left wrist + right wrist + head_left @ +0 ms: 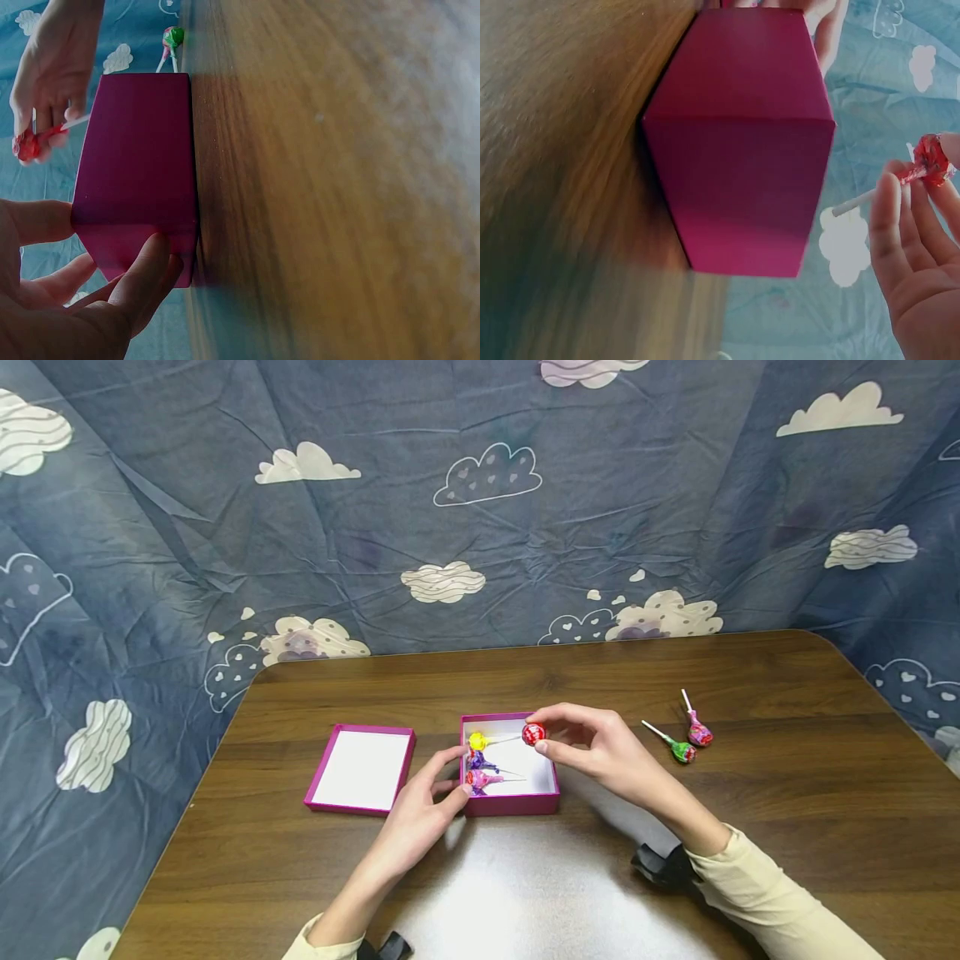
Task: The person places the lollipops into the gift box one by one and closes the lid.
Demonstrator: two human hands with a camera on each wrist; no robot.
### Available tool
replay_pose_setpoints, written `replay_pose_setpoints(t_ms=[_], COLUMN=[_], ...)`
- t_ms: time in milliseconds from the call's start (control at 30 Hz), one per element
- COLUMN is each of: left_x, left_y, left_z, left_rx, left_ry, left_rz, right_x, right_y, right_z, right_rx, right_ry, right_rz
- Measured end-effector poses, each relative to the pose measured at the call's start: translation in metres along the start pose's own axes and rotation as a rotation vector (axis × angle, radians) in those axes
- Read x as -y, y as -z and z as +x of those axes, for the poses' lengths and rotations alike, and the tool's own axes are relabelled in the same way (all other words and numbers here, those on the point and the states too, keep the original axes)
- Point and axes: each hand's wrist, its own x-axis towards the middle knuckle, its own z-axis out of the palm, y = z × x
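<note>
No legible text (red lollipop (pixel 533 734) blurry).

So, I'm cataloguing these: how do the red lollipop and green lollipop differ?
The red lollipop has a mostly red wrapper, the green lollipop a mostly green one. The right hand holds the red lollipop in the air, while the green lollipop lies on the table beside a pink lollipop. Both have white sticks.

Brown wooden table (pixel 795 793), open magenta box (pixel 512 805), white-lined lid (pixel 358 772) near it, green lollipop (pixel 683 752), pink lollipop (pixel 700 732) just beside
</note>
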Motion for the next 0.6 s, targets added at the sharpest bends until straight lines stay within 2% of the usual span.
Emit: replay_pose_setpoints(t_ms=[267,367,600], left_x=[0.000,0.001,0.002], left_y=[0.001,0.001,0.001], left_z=[0.000,0.001,0.002], left_rx=[0.005,0.005,0.004], left_ry=[0.015,0.019,0.002], left_rz=[0.028,0.033,0.032], right_x=[-0.011,-0.015,-0.021], right_y=[-0.015,-0.019,-0.024], right_z=[0.014,0.019,0.032], right_rx=[0.089,0.119,0.140], right_ry=[-0.045,-0.039,-0.008], right_rz=[0.065,0.027,-0.148])
